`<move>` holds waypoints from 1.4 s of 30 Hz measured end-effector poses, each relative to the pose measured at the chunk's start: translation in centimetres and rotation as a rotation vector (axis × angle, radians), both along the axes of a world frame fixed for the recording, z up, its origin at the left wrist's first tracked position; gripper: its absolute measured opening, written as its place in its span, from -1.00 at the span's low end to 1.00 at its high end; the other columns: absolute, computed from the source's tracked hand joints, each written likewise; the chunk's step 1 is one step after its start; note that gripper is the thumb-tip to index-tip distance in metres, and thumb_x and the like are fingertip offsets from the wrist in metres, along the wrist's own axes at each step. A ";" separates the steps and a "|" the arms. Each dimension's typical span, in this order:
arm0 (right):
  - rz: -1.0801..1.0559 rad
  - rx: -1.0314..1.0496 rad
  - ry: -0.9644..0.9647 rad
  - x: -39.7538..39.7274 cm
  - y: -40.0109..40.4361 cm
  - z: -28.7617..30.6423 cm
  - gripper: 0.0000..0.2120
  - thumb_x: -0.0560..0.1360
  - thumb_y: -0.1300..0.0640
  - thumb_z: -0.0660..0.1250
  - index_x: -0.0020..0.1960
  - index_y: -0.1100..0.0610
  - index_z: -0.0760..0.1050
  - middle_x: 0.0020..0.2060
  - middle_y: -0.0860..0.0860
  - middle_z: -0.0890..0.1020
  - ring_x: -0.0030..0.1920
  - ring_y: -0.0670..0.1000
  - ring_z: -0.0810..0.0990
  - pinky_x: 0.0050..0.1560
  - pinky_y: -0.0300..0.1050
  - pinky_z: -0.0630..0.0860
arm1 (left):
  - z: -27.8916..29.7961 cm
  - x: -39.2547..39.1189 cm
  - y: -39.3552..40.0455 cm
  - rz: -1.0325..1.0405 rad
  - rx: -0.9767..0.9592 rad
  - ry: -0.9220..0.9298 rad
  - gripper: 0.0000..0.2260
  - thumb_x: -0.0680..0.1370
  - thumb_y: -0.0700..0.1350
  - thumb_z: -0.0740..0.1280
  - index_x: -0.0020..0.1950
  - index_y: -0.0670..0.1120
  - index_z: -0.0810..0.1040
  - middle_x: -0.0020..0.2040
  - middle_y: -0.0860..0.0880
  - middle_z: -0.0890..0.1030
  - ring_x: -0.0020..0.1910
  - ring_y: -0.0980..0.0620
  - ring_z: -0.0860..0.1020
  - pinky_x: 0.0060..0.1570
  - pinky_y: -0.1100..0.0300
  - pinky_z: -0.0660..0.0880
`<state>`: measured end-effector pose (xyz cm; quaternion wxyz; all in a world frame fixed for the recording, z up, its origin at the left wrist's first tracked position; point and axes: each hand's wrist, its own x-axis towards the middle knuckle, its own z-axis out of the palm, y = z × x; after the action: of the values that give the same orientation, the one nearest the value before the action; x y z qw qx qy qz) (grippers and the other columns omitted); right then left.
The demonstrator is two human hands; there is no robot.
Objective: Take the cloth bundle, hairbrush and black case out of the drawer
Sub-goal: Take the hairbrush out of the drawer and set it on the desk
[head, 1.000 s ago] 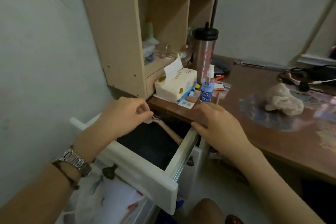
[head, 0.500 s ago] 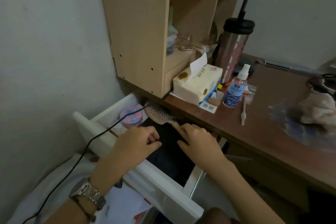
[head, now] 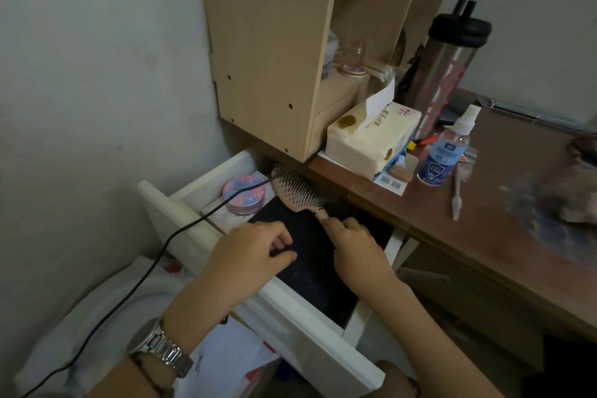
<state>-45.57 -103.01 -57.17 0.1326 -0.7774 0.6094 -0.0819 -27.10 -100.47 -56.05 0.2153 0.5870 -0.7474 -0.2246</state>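
Note:
The white drawer (head: 303, 342) stands pulled out under the desk edge. A pink hairbrush (head: 298, 192) lies at its back, bristles up, and my right hand (head: 355, 245) is closed around its handle, which is mostly hidden in my fist. The black case (head: 310, 265) fills the drawer floor. My left hand (head: 252, 258) rests on its left part with fingers loosely curled, holding nothing. The beige cloth bundle (head: 578, 210) lies on the brown desk at the far right, blurred and cut off by the frame edge.
A round pink-blue tin (head: 244, 194) sits in the drawer's back left corner, with a black cable (head: 168, 242) running across it. On the desk stand a tissue pack (head: 368, 139), spray bottle (head: 444, 152), tumbler (head: 445, 74) and wooden shelf unit (head: 268, 42).
My right hand left the desk edge, went into the drawer and closed on the brush handle. My left hand dropped from the brush onto the black case. The view shifted left.

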 end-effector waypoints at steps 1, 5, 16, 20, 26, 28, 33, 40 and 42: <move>0.002 -0.004 -0.026 0.1 0.1 0.0 -0.38 0.49 0.34 0.19 0.47 0.00 0.12 0.18 0.15 0.45 0.15 0.14 0.42 0.10 0.00 0.48 | 0.1 0.0 0.0 0.002 -0.001 0.002 -0.80 0.46 0.06 0.37 0.04 0.05 0.56 -0.06 0.12 0.63 -0.10 0.19 0.57 -0.09 0.24 0.54; 0.005 -0.012 -0.109 0.0 0.4 0.1 -0.43 0.50 0.33 0.18 0.45 0.05 0.17 0.15 0.16 0.45 0.13 0.13 0.43 0.12 -0.05 0.44 | 0.3 0.0 0.0 0.006 0.003 0.024 -0.79 0.46 0.05 0.37 0.06 0.03 0.55 -0.04 0.10 0.63 -0.08 0.18 0.57 -0.05 0.21 0.55; 0.008 0.036 -0.278 -1.4 1.6 2.1 -0.56 0.49 0.27 0.22 0.30 -0.06 0.30 0.10 0.02 0.39 0.00 -0.04 0.45 -0.09 -0.24 0.36 | 1.6 0.0 0.6 0.009 -0.028 0.015 -0.80 0.45 0.06 0.38 0.04 0.05 0.57 -0.09 0.13 0.62 -0.13 0.22 0.56 -0.19 0.41 0.41; 0.003 -0.030 -0.310 -2.7 2.7 3.3 -0.65 0.49 0.21 0.26 0.21 -0.08 0.37 0.05 -0.01 0.44 -0.05 -0.07 0.48 -0.09 -0.19 0.47 | 2.6 -0.1 1.1 0.015 -0.060 0.020 -0.81 0.44 0.04 0.39 0.02 0.03 0.58 -0.10 0.11 0.64 -0.14 0.21 0.57 -0.19 0.41 0.44; 0.025 -0.062 -0.361 -5.3 4.9 5.1 -0.77 0.49 0.12 0.32 0.12 -0.07 0.47 0.00 -0.06 0.56 -0.06 -0.12 0.55 -0.03 -0.07 0.58 | 5.4 -1.5 2.2 -0.026 -0.062 0.033 -0.83 0.46 -0.02 0.40 0.00 -0.03 0.59 -0.08 0.02 0.65 -0.11 0.15 0.58 -0.04 0.17 0.55; 0.024 -0.064 -0.392 -6.5 5.6 5.8 -0.79 0.48 0.10 0.33 0.10 -0.10 0.49 -0.02 -0.10 0.57 -0.08 -0.15 0.55 -0.05 -0.10 0.58 | 6.6 -2.0 2.5 -0.036 -0.059 0.026 -0.82 0.46 -0.04 0.40 0.03 -0.06 0.59 -0.05 0.00 0.65 -0.08 0.12 0.58 0.01 0.15 0.54; 0.019 -0.091 -0.454 -10.1 7.7 8.1 -0.85 0.48 0.03 0.34 0.01 -0.17 0.49 -0.10 -0.16 0.61 -0.14 -0.22 0.59 -0.15 -0.19 0.61 | 9.3 -3.2 3.1 -0.040 -0.109 -0.024 -0.79 0.46 -0.04 0.40 0.06 -0.06 0.60 -0.02 0.00 0.65 -0.05 0.11 0.58 0.08 0.17 0.49; -0.047 -0.170 -0.434 -15.9 11.4 11.6 -0.86 0.46 0.04 0.33 0.00 -0.14 0.53 -0.11 -0.19 0.61 -0.11 -0.22 0.56 -0.11 -0.22 0.54 | 12.8 -8.0 4.1 -0.083 -0.165 -0.035 -0.84 0.41 0.03 0.42 -0.04 0.15 0.55 -0.11 0.17 0.61 -0.11 0.24 0.55 0.00 0.10 0.55; -0.078 -0.200 -0.441 -17.8 12.7 12.4 -0.85 0.43 -0.05 0.30 -0.01 -0.14 0.54 -0.12 -0.20 0.61 -0.12 -0.22 0.55 -0.11 -0.23 0.53 | 13.5 -9.9 4.4 -0.114 -0.186 -0.042 -0.84 0.41 0.05 0.42 -0.03 0.14 0.57 -0.11 0.18 0.61 -0.12 0.25 0.55 -0.02 0.09 0.57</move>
<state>-63.42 -90.27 -44.77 0.1817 -0.7260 0.5839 -0.3147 -36.98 -96.11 -42.53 0.2400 0.5256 -0.8015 -0.1540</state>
